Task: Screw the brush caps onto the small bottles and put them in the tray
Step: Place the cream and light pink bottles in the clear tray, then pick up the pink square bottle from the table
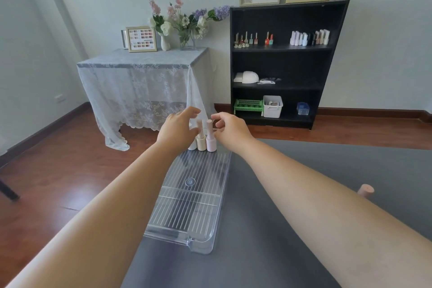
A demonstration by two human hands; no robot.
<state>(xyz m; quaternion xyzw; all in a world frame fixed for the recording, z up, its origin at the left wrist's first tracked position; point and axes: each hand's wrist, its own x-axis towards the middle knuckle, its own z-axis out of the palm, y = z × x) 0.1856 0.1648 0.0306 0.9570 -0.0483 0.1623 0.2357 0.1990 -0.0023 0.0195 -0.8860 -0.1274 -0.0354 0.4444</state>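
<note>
Here we reach both hands to the far end of the clear tray (217, 184), where capped bottles stand: left hand (177, 130) and right hand (230, 128) both loose-fingered beside the cream bottle (201, 140) and pink bottle (211, 141), grasp uncertain. No labels are readable.

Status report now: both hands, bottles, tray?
Left hand and right hand open, either side of the capped bottles. Bottles upright at far end of clear tray. Nothing in the way.

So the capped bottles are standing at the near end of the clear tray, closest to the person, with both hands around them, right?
Not quite. The head view shows the capped bottles at the far end of the clear tray, away from the person. The left hand and right hand are indeed around them.
</note>
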